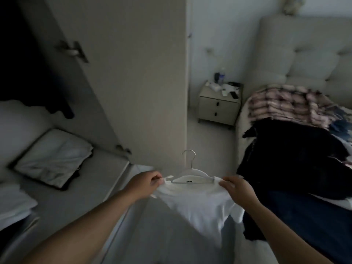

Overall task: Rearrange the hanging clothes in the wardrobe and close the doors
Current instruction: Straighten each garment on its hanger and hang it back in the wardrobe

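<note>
Shirt: a white T-shirt [200,199] on a pale hanger [192,176], held up in mid-air in front of me, between the open wardrobe door [133,73] and the bed [247,115], hook pointing up and away.
Left grip: my left hand [144,184] pinches the shirt's left shoulder, fingers curled tight on the cloth.
Right grip: my right hand [236,189] is clamped on the right shoulder the same way, so the shirt hangs spread between the two.
Step in hand: I judge I'm squaring the shirt on its hanger, ready for hanging.
Wardrobe: dark interior at far left [17,54], folded linen [53,159] on the shelf below; the rail itself I can't see.
Next move: swing left, shift one hand to the hook, find the rail.
Still waiting: a dark clothes pile [289,157] and a plaid piece [285,103] on the bed; doors not yet closed.
</note>
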